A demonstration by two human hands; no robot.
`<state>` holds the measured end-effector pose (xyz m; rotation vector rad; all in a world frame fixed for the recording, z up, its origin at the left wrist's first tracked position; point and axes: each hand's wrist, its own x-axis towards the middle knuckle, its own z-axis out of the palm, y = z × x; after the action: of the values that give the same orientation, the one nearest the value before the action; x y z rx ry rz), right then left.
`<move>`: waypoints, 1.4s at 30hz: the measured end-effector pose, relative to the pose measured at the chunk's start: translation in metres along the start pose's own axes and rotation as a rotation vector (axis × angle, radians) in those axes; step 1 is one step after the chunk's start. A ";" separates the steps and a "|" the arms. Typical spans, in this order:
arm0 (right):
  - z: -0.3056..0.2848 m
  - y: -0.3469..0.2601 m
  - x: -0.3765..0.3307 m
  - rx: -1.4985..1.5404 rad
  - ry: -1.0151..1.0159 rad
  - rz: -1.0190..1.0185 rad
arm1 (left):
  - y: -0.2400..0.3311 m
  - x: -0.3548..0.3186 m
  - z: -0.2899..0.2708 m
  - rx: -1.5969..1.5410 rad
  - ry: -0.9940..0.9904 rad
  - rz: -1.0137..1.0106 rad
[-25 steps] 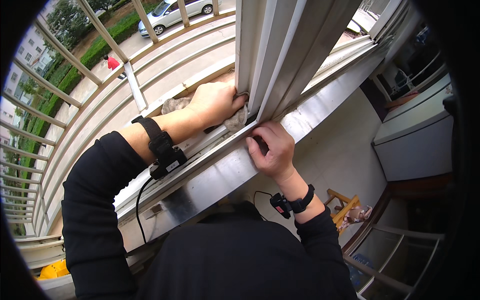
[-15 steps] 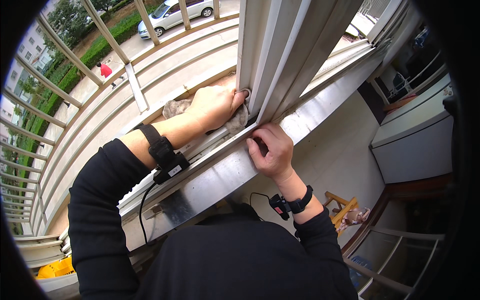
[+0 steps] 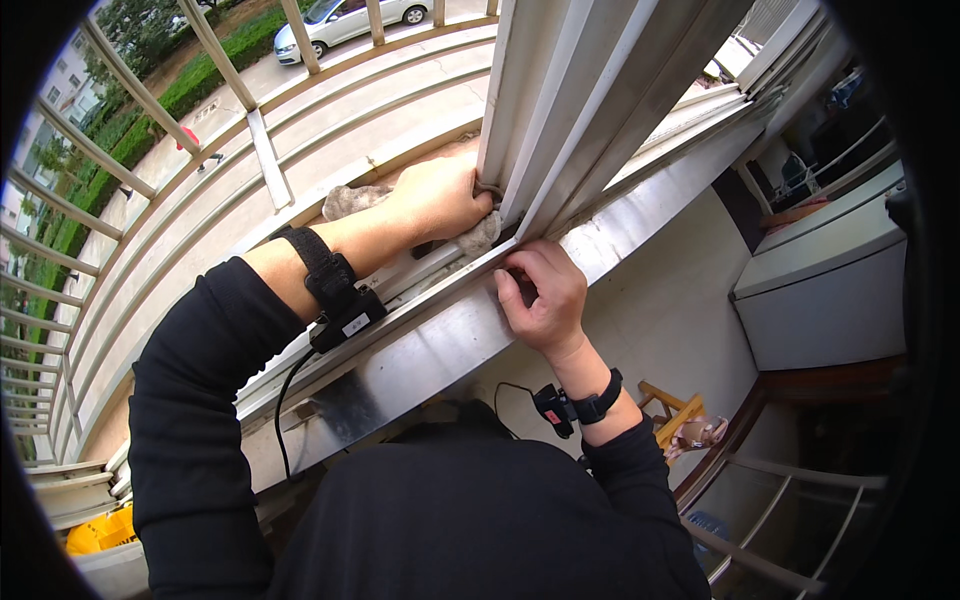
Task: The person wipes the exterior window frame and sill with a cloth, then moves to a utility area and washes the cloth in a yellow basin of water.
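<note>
Two black sleeves (image 3: 190, 410) rise from the bottom of my feed, each wrist wearing a strapped black device; I have the left device (image 3: 348, 315) over the window track (image 3: 415, 285) and the right device (image 3: 555, 408) beyond the inner edge of the metal sill (image 3: 430, 350). Farther up, the right hand (image 3: 545, 298) is curled at the sill's inner edge, fingertips by the foot of the upright window frame (image 3: 575, 110), a narrow gap between thumb and forefinger; from here I can't tell whether it grips anything. Across the track, I see the left hand (image 3: 445, 203) closed over a grey cloth (image 3: 483, 236). One end of the cloth bunches under the fingers, against the frame's foot, just beside the right hand but apart from it; the other end spreads out on the far side of the left wrist, toward the outer edge of the window ledge. Past the sill, on the room side, I make out a wooden stool (image 3: 683, 418) and a white cabinet (image 3: 820, 310). Outward, curved metal bars (image 3: 268, 160) stand before a hedge (image 3: 190, 92) and a pale car (image 3: 350, 28).
</note>
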<state>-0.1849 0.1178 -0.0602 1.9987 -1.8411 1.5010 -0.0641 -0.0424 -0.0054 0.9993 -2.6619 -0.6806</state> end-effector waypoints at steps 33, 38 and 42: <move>0.000 0.001 0.000 0.007 -0.022 -0.063 | -0.022 -0.025 0.005 -0.052 0.184 0.118; 0.001 0.002 -0.001 0.010 -0.015 -0.060 | -0.025 -0.012 0.008 0.018 0.156 0.189; 0.002 0.001 -0.001 -0.012 0.001 -0.020 | -0.034 -0.011 0.009 -0.034 0.189 0.268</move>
<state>-0.1838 0.1167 -0.0625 2.0049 -1.8195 1.4819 -0.0403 -0.0543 -0.0305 0.6452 -2.5429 -0.5426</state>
